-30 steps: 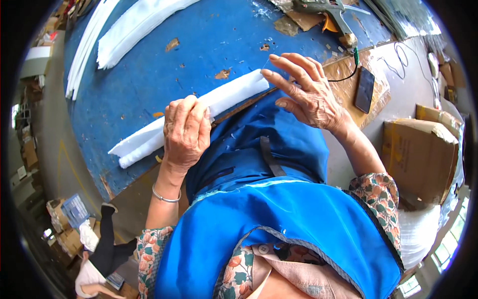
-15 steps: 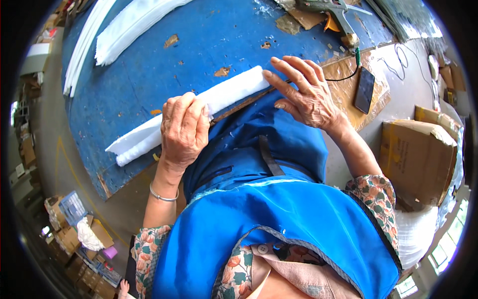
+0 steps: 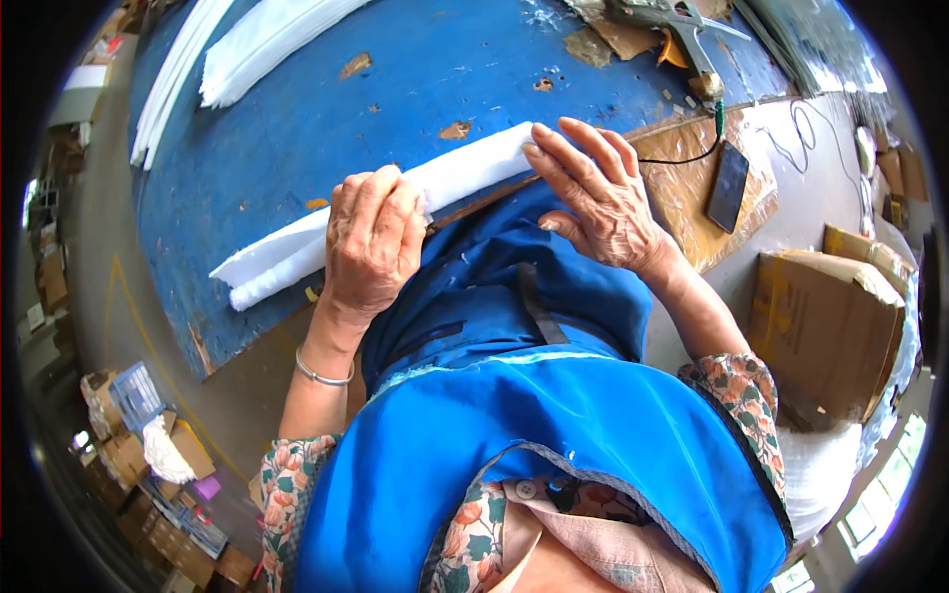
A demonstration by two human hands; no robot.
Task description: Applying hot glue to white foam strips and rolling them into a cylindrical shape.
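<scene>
A long white folded sheet roll [image 3: 297, 247] lies along the near edge of a worn blue table [image 3: 395, 89]. My left hand [image 3: 371, 242] presses down on its middle with curled fingers. My right hand [image 3: 598, 198] rests flat with spread fingers on the roll's right end. A blue apron [image 3: 514, 395] covers my front below both hands.
More white folded sheets [image 3: 267, 40] lie at the table's far left. A glue gun [image 3: 692, 30] and cardboard scraps sit at the far right. A dark phone [image 3: 729, 186] with a cable lies on brown taped board. A cardboard box [image 3: 820, 326] stands at right; boxes clutter the floor lower left.
Both hands stay on the roll; the right hand's fingers have shifted slightly along its right end. The roll has barely moved.
</scene>
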